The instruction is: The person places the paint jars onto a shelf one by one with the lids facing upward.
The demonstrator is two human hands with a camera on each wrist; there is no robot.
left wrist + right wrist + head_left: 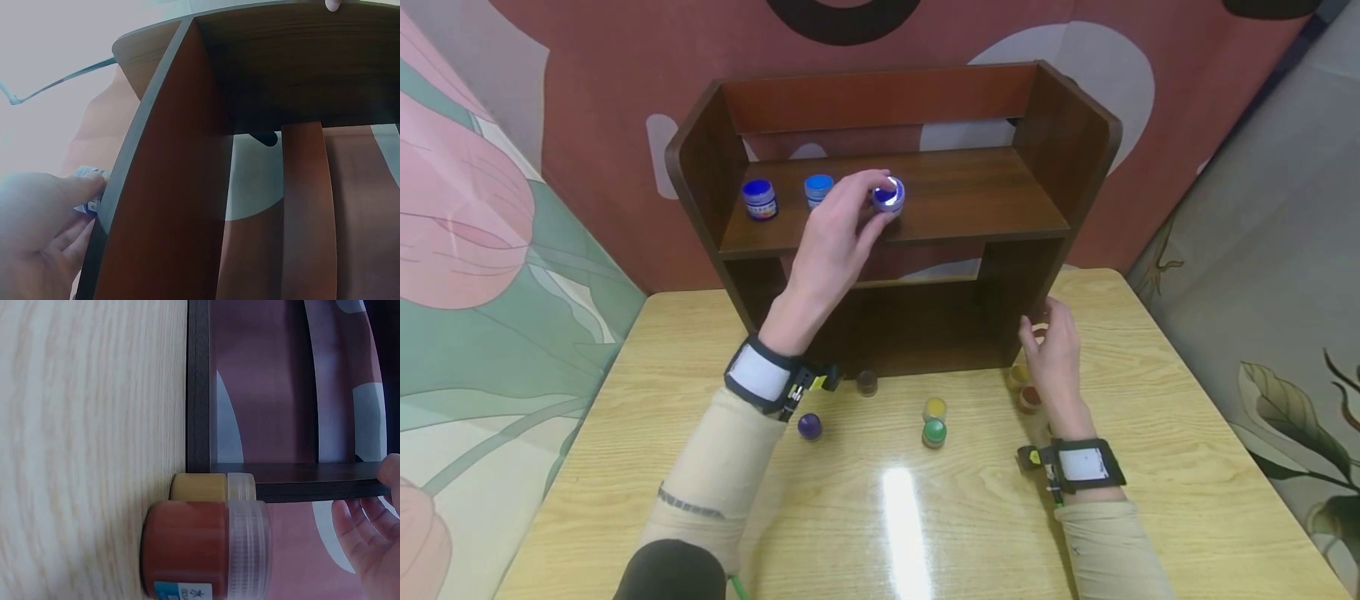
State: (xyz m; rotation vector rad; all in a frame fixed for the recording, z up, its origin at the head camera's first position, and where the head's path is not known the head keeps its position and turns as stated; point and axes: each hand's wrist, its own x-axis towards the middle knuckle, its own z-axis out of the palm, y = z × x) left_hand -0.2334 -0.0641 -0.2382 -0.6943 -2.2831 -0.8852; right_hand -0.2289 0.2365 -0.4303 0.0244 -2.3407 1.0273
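1. the left hand (827, 242) pinches a blue jar (891, 200) between thumb and fingers, the fingertips parted only by the jar's width.
2. that jar is over the upper board of the brown shelf unit (985, 196); whether its base touches the board cannot be told. in the left wrist view, the thumb and a board edge cover much of it.
3. the right hand (1054, 354) grips the front edge of the unit's right side panel, thumb on the inner face, curled fingers outside; the right wrist view cuts this hand off at the frame edge.
4. a light-blue-lidded jar (817, 185) is partly hidden behind the left hand; a dark-blue-lidded jar (760, 201) stands fully visible beside it.
5. below the right hand, a red-brown jar (185, 544) partly hides a mustard jar (199, 487).
6. a green-lidded jar (934, 432) overlaps a yellow jar (935, 407) on the table (985, 517).
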